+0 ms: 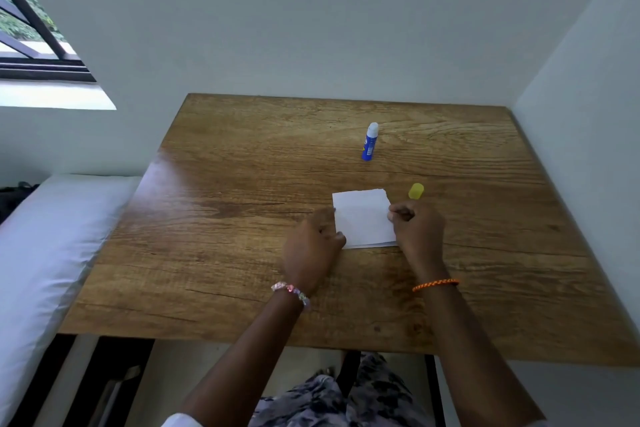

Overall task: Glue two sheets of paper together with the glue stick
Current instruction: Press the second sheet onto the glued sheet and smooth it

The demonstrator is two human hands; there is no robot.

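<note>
The paper [363,218], white and lying flat, sits on the wooden table [242,218] right of the middle and nearer the front edge than the back; a second sheet's edge peeks out along its front side, so two sheets are stacked. The left hand [311,246] rests at the paper's left edge with fingers curled, thumb touching the front left corner. The right hand [415,229] sits at the right edge, fingers curled in and pinching that edge. The two hands are apart, one on each side of the paper. The glue stick [370,142] stands upright and uncapped toward the back edge, well apart from the paper. Its yellow cap [416,191] lies just behind the right hand.
</note>
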